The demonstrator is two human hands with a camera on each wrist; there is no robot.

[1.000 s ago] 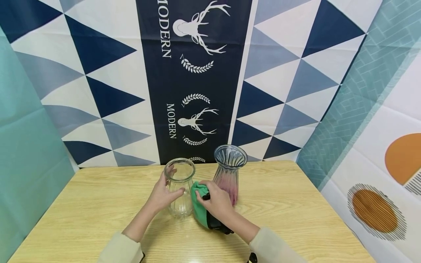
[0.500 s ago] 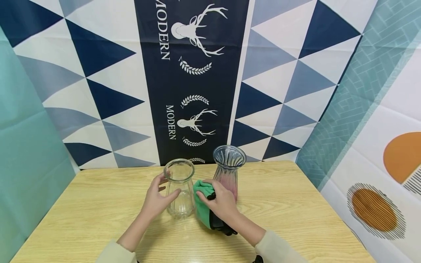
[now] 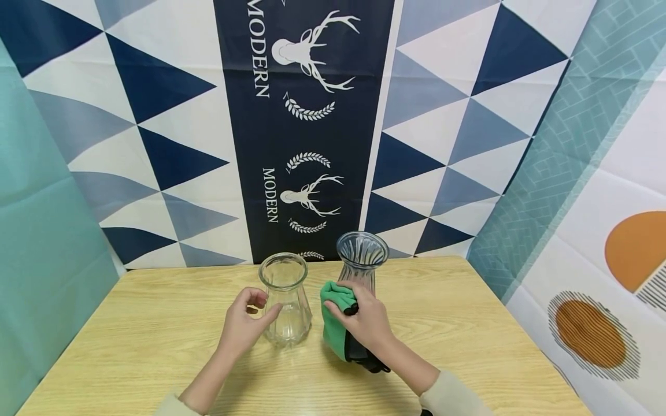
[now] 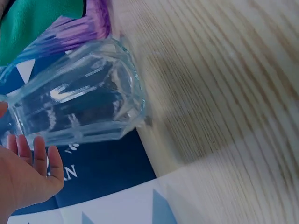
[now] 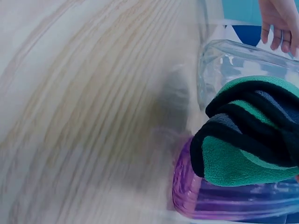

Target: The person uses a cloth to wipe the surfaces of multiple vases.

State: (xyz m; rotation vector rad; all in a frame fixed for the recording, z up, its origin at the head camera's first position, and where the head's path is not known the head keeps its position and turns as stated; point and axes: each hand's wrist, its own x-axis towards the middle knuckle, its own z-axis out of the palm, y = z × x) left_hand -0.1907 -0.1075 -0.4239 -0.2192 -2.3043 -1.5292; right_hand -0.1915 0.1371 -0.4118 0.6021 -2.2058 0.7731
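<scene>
A clear glass vase [image 3: 288,326] stands upright on the wooden table. My left hand [image 3: 241,323] is at its left side, thumb and fingers apart and loosely curved, holding nothing. In the left wrist view those fingers [image 4: 54,163] lie beside the vase's neck. My right hand [image 3: 369,320] pinches a bunched green cloth with black edging [image 3: 333,332]. Its folds [image 5: 233,163] hang in the right wrist view. Behind this hand stands a ribbed glass vase, blue at the top and pink below [image 3: 362,251]; hand and cloth hide much of its lower body.
The light wood table [image 3: 156,323] runs back to a patterned wall sheet [image 3: 307,133] right behind the vases. A teal sheet [image 3: 52,231] hangs at the left, and another patterned sheet [image 3: 583,277] hangs at the right.
My left hand has drawn back a little from the clear vase toward me. My right hand has moved right with the cloth, away from the clear vase and farther in front of the coloured one.
</scene>
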